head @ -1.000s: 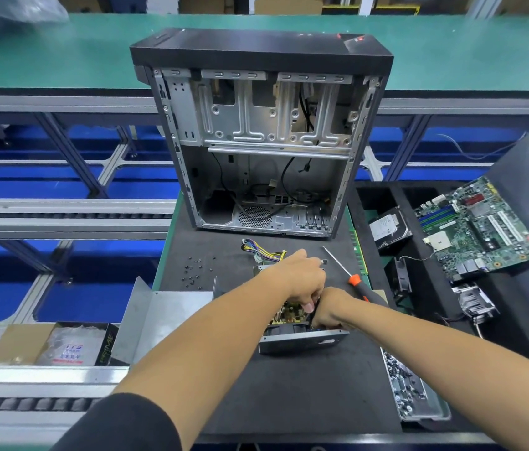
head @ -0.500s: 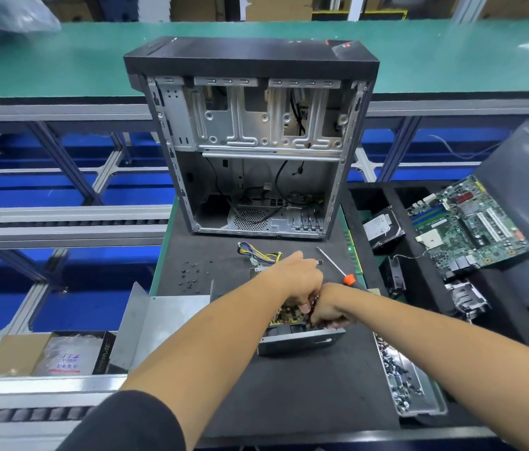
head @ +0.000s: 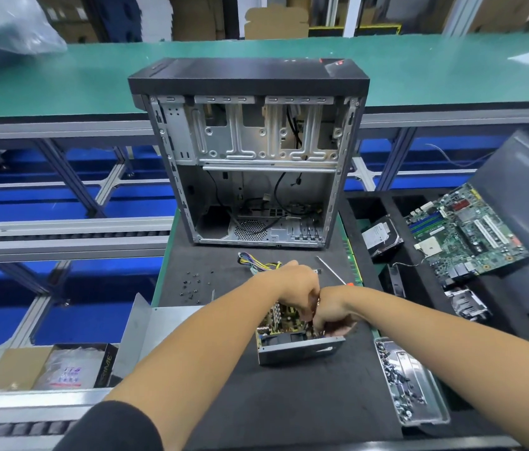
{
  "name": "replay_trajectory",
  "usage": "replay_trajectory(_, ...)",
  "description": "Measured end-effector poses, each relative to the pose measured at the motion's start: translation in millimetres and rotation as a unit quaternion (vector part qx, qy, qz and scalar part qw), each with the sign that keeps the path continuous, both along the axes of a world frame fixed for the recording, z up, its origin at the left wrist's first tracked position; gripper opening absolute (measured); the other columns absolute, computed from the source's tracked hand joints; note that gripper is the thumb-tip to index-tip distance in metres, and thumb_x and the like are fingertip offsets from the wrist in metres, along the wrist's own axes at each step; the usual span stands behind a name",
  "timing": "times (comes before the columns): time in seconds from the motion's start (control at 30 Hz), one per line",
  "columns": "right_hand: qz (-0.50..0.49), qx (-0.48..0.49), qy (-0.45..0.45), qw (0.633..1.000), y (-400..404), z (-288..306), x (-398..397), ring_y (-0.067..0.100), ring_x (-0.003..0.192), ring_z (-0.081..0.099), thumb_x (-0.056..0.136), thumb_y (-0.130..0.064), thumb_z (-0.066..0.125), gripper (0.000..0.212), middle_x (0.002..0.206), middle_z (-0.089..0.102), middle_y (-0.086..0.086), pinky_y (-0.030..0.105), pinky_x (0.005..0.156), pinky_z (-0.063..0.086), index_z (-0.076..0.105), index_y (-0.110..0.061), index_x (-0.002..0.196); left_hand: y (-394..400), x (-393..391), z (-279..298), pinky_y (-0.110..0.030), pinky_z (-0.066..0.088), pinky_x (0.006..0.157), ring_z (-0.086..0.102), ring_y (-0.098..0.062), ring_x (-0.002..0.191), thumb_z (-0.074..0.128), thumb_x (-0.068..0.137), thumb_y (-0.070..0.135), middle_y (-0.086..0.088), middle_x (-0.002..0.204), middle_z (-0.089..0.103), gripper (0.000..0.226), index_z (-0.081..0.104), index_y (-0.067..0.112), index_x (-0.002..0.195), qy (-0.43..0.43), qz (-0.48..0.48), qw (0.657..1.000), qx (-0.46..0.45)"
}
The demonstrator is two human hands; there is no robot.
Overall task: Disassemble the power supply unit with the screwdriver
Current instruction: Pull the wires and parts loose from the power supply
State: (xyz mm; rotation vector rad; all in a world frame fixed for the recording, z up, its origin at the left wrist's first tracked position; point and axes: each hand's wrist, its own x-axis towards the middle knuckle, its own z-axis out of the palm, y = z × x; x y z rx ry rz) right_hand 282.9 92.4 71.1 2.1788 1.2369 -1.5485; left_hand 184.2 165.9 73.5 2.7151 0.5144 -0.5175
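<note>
The power supply unit [head: 299, 348] lies open on the black mat, its circuit board [head: 284, 317] exposed inside the metal shell. My left hand [head: 292, 286] reaches down into it with curled fingers gripping something on the board. My right hand [head: 331, 312] is beside it, fingers curled into the unit's right side; what they pinch is hidden. A bundle of coloured wires [head: 258, 263] trails from the unit behind my left hand. The screwdriver [head: 331, 271] with an orange handle lies on the mat beyond my right wrist, held by neither hand.
An empty computer case [head: 250, 157] stands upright behind. Loose screws [head: 193, 286] lie left of the unit, a metal cover [head: 156, 330] further left. A screw tray [head: 409, 385] sits right. A hard drive [head: 382, 237] and motherboard [head: 464, 229] lie in the right tray.
Both hands have stayed on the power supply unit, with the right hand shifting slightly closer to the left. The head camera tilted, moving the scene down in view.
</note>
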Motion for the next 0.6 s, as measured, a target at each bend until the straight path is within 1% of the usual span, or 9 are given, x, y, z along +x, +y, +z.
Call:
replay_trajectory(0.07,0.004,0.035,-0.017,0.999,-1.1,0.0,-1.5,0.01,0.031,0.054,0.088,0.001,0.06,0.017,0.037,0.056,0.002,0.018,0.035,0.043,0.05,-0.006,0.077,3.5,-3.7,4.9,-0.029,0.039,0.07,0.053,-0.017,0.069,0.075,0.073,0.021,0.001,0.07,0.063,0.007,0.074,0.017,0.079,-0.033,0.054,0.996,-0.07)
replay_trajectory(0.1,0.018,0.052,-0.033,0.998,-1.7,0.8,-3.7,0.014,0.035,0.058,0.086,0.001,0.06,0.013,0.044,0.061,0.005,0.02,0.037,0.045,0.05,-0.005,0.079,4.9,-6.1,5.9,-0.027,0.04,0.065,0.053,-0.018,0.066,0.074,0.074,0.017,-0.001,0.068,0.063,0.004,0.074,0.015,0.077,-0.051,0.084,0.991,-0.096)
replay_trajectory(0.13,0.044,0.065,-0.056,0.995,-2.8,2.1,-6.4,0.019,0.045,0.063,0.085,-0.001,0.06,0.007,0.058,0.067,0.01,0.021,0.041,0.048,0.053,-0.003,0.084,6.4,-8.4,6.1,-0.027,0.043,0.063,0.056,-0.022,0.065,0.073,0.074,0.014,-0.005,0.07,0.065,0.002,0.072,0.012,0.074,-0.067,0.111,0.985,-0.112)
replay_trajectory(0.2,0.1,0.082,-0.089,0.988,-4.8,4.7,-10.5,0.03,0.066,0.069,0.085,-0.005,0.056,0.017,0.09,0.072,0.018,0.026,0.05,0.052,0.055,-0.002,0.102,7.5,-12.4,5.4,-0.032,0.049,0.067,0.061,-0.028,0.07,0.07,0.072,0.008,-0.012,0.076,0.068,0.007,0.069,0.012,0.067,-0.085,0.149,0.976,-0.136)
replay_trajectory(0.27,0.121,0.089,-0.07,0.986,-4.0,5.9,-10.3,0.034,0.073,0.069,0.087,-0.002,0.052,0.025,0.104,0.07,0.022,0.034,0.062,0.058,0.057,-0.002,0.111,7.5,-15.6,6.7,-0.03,0.049,0.065,0.058,-0.018,0.065,0.068,0.07,0.003,-0.011,0.077,0.069,0.019,0.065,0.017,0.058,-0.103,0.181,0.962,-0.178)
replay_trajectory(0.33,0.151,0.096,-0.03,0.983,-0.8,12.1,-7.7,0.032,0.072,0.069,0.087,0.001,0.051,0.026,0.103,0.071,0.021,0.037,0.074,0.058,0.066,-0.004,0.108,9.4,-16.8,12.8,-0.023,0.046,0.062,0.055,-0.008,0.061,0.065,0.068,-0.003,-0.01,0.078,0.069,0.023,0.066,0.017,0.055,-0.142,0.225,0.933,-0.241)
replay_trajectory(0.43,0.216,0.1,0.011,0.971,4.3,18.7,-9.4,0.016,0.054,0.058,0.089,0.003,0.048,0.033,0.096,0.07,0.017,0.029,0.066,0.056,0.072,-0.006,0.109,15.6,-16.5,22.2,-0.028,0.05,0.065,0.056,-0.012,0.066,0.066,0.073,0.0,-0.013,0.077,0.07,0.006,0.07,0.0,0.07,-0.192,0.294,0.891,-0.286)
replay_trajectory(0.53,0.301,0.091,-0.005,0.949,5.4,20.2,-20.3,0.013,0.053,0.056,0.094,-0.003,0.045,0.031,0.102,0.071,0.018,0.03,0.076,0.055,0.071,-0.01,0.109,18.5,-17.0,24.1,-0.02,0.044,0.058,0.053,-0.007,0.058,0.068,0.079,0.007,0.002,0.062,0.063,0.011,0.07,0.005,0.068,-0.193,0.293,0.897,-0.269)
replay_trajectory(0.6,0.341,0.074,0.005,0.937,5.8,19.9,-24.2,0.014,0.052,0.056,0.099,-0.01,0.043,0.027,0.089,0.066,0.014,0.028,0.064,0.054,0.064,-0.016,0.084,18.0,-17.8,22.0,-0.028,0.046,0.066,0.054,-0.014,0.065,0.067,0.08,0.006,-0.005,0.069,0.064,0.01,0.07,0.006,0.07,-0.181,0.279,0.908,-0.256)
